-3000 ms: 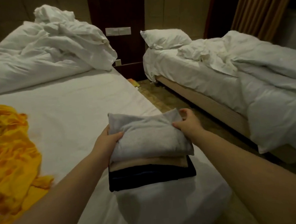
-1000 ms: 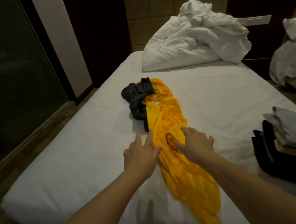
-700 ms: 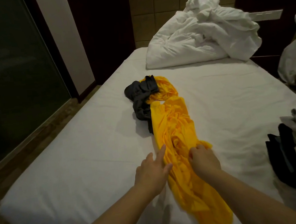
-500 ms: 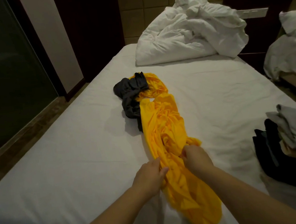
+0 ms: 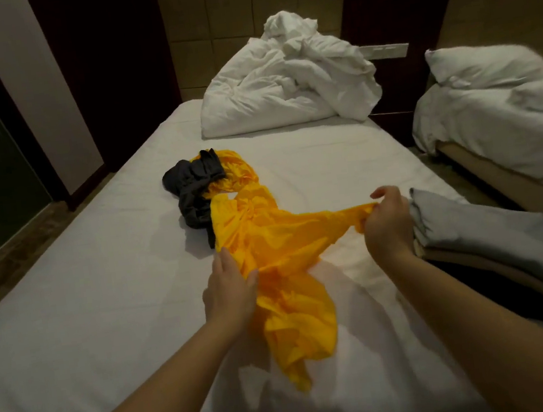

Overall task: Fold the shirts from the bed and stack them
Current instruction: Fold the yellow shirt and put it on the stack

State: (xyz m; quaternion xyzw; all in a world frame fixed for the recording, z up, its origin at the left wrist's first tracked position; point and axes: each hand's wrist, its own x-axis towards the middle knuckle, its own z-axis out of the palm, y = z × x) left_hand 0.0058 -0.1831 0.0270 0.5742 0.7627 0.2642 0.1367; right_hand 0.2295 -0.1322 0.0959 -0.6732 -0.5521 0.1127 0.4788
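Yellow shirt is lying crumpled down the middle of the white bed, and that mattress fills most of the view. The whole left half of the bed is bare sheet out to the left edge, so lots of room on that side. A bunched white duvet is piled at the head end. A second bed sits off to the right across a narrow floor gap. The folded stack, grey on top, tan under it and black at the bottom, sits right at the bed's right edge, just beside the right wrist. A dark shirt is wadded up touching the yellow one's far left side. The left hand grips the yellow fabric along its left edge, fingers curled into it. The right hand pinches a stretched-out bit of it, pulled toward the stack and lifted off the sheet.
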